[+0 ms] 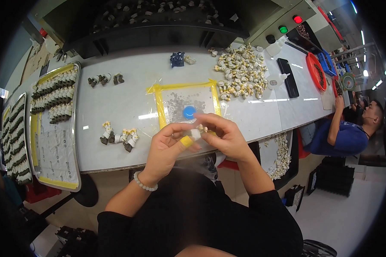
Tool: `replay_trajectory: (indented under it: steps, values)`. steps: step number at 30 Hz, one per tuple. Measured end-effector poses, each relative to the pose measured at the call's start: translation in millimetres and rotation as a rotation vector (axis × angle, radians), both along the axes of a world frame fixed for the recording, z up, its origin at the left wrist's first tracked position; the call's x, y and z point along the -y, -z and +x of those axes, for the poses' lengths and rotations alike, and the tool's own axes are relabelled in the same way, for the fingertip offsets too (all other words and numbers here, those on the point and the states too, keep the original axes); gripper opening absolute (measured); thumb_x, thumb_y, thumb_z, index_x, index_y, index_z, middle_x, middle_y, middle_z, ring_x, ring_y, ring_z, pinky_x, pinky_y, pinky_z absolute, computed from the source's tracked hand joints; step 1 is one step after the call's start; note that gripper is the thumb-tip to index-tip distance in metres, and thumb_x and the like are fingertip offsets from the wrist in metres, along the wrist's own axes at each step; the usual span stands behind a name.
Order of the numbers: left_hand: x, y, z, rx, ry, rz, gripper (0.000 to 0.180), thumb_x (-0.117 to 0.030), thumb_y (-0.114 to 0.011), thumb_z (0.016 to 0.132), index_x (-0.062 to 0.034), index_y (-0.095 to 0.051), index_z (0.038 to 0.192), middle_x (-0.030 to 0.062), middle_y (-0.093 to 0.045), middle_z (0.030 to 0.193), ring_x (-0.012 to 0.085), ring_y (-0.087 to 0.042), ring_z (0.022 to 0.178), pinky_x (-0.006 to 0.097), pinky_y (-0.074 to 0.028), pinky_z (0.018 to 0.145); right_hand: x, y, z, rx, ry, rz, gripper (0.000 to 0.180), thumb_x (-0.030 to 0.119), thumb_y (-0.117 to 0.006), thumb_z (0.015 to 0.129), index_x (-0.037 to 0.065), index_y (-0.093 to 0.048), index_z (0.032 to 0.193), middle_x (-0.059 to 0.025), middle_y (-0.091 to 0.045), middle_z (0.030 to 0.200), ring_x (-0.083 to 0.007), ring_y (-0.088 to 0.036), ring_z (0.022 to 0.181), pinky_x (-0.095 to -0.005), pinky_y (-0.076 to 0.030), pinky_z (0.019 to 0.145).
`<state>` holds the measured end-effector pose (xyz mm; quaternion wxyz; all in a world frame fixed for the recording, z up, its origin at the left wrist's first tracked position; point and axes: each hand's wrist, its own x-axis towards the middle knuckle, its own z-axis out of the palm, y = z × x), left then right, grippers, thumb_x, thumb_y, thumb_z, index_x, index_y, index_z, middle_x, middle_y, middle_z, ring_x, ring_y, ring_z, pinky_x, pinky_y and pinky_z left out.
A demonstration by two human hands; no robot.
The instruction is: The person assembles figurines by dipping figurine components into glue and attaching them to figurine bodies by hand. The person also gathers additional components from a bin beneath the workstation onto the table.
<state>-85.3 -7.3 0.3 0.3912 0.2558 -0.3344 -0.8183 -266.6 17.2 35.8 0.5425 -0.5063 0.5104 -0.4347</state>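
Observation:
Over the table's near edge, my left hand (164,145) and my right hand (228,139) meet with fingers closed on a small white figurine part (196,133) with yellowish bits. The fingers hide much of it. Yellow tape wraps my left thumb. Just beyond my fingers a round blue cap (189,112) rests on a clear sheet (169,116) edged with yellow tape and strewn with small grey bits. To the left stand several small white figurines (126,139) with dark bases. A heap of small white and yellow parts (242,70) lies to the right.
Metal trays (78,128) with rows of figurines lie at left. A black phone (288,78) and a white squeeze bottle (278,80) are beyond the heap. A machine with a red button (297,19) borders the far side. Another person (343,132) sits at right near a red basin (316,71).

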Motion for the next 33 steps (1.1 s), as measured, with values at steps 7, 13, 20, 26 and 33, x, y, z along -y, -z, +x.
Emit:
replay_trajectory:
  steps: [7, 13, 20, 26, 33]
  values:
    - [2, -2, -1, 0.001, 0.030, 0.007, 0.027, -0.003, -0.058, 0.088, 0.0030, -0.051, 0.113, 0.0169, -0.063, 0.095, 0.0211, -0.065, 0.080, 0.029, -0.055, 0.072, 0, -3, -4, -0.044, -0.067, 0.051, 0.033, -0.005, -0.059, 0.079, 0.002, -0.060, 0.112, -0.0050, -0.060, 0.100, -0.0104, -0.055, 0.088, -0.0235, -0.043, 0.077]
    - [4, 1, 9, 0.013, -0.043, 0.039, 0.027, 0.000, -0.058, 0.087, 0.0025, -0.051, 0.112, 0.0179, -0.063, 0.096, 0.0213, -0.065, 0.081, 0.029, -0.054, 0.074, 7, 17, -17, -0.324, 0.051, -0.118, 0.025, 0.001, -0.071, 0.072, 0.002, -0.063, 0.095, -0.0059, -0.063, 0.094, -0.0148, -0.057, 0.089, -0.0282, -0.046, 0.078]
    - [4, 7, 17, 0.034, -0.107, 0.018, 0.027, 0.001, -0.059, 0.086, 0.0033, -0.050, 0.112, 0.0202, -0.062, 0.097, 0.0214, -0.064, 0.082, 0.029, -0.053, 0.074, 14, 12, -31, -0.902, 0.031, -0.414, 0.023, 0.010, -0.074, 0.069, 0.002, -0.061, 0.087, -0.0102, -0.058, 0.090, -0.0257, -0.057, 0.083, -0.0325, -0.047, 0.075]
    - [6, 9, 16, 0.009, -0.093, 0.002, 0.028, 0.000, -0.059, 0.086, 0.0036, -0.050, 0.111, 0.0208, -0.062, 0.097, 0.0217, -0.064, 0.082, 0.030, -0.053, 0.074, 15, 10, -40, -1.003, 0.002, -0.491, 0.027, 0.015, -0.075, 0.070, 0.002, -0.063, 0.091, -0.0106, -0.058, 0.091, -0.0251, -0.057, 0.081, -0.0334, -0.048, 0.070]
    - [5, 10, 17, 0.008, -0.093, 0.006, 0.028, 0.002, -0.059, 0.085, 0.0037, -0.050, 0.112, 0.0210, -0.062, 0.098, 0.0220, -0.064, 0.083, 0.030, -0.053, 0.075, 16, 15, -42, -0.921, 0.005, -0.498, 0.025, 0.011, -0.073, 0.072, 0.003, -0.066, 0.094, -0.0102, -0.059, 0.092, -0.0246, -0.058, 0.082, -0.0329, -0.048, 0.072]
